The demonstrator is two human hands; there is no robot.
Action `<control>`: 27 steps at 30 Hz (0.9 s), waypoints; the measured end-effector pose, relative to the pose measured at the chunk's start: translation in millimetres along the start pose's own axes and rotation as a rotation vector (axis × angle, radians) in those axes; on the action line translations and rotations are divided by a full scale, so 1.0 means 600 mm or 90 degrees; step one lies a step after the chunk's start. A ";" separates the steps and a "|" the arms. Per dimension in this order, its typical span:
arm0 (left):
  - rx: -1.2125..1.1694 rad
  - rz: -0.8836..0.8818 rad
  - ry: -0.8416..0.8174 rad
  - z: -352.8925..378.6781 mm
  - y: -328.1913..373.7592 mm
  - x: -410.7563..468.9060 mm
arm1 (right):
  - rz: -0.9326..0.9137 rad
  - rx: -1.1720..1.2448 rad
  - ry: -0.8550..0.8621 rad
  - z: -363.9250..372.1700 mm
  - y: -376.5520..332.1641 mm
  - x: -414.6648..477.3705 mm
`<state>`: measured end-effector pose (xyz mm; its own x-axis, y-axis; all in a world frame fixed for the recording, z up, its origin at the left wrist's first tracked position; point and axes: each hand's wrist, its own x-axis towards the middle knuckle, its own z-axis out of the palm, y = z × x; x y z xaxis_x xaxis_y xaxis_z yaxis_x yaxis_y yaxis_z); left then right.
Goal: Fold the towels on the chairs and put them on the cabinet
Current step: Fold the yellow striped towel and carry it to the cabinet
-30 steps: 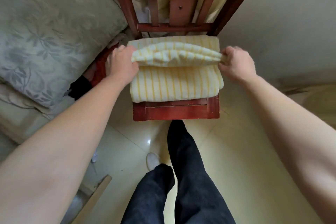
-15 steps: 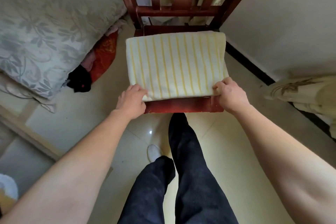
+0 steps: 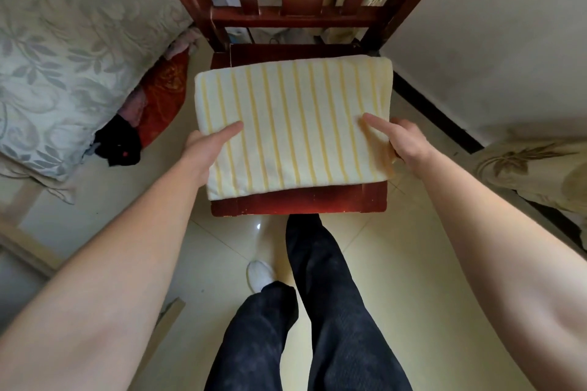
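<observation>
Both the left hand (image 3: 203, 151) and right hand (image 3: 405, 140) pinched the folded towel (image 3: 292, 124) by its sides on the chair (image 3: 298, 204) seat, thumbs on top; such shallow grips might have let its layers sag open.

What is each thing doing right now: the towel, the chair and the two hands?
Towel: folded flat, on the chair.
Chair: upright, seat covered by the towel.
Left hand: pinches the towel's left edge, thumb on top.
Right hand: pinches the towel's right edge, thumb on top.
</observation>
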<state>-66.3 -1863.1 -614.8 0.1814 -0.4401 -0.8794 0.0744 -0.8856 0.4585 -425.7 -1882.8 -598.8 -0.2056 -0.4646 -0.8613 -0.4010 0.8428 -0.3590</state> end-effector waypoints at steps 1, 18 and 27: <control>-0.010 -0.017 -0.025 0.000 -0.001 -0.003 | 0.001 0.040 -0.025 0.000 0.000 0.001; 0.101 0.072 -0.012 0.008 0.026 -0.047 | -0.034 0.111 -0.004 0.012 -0.018 -0.025; 0.180 0.086 -0.096 0.005 -0.001 -0.043 | 0.056 0.041 0.087 0.031 0.014 -0.021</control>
<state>-74.2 -1851.6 -592.5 0.0229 -0.5549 -0.8316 -0.2182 -0.8145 0.5375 -409.7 -1864.9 -597.4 -0.3590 -0.4172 -0.8349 -0.3190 0.8955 -0.3103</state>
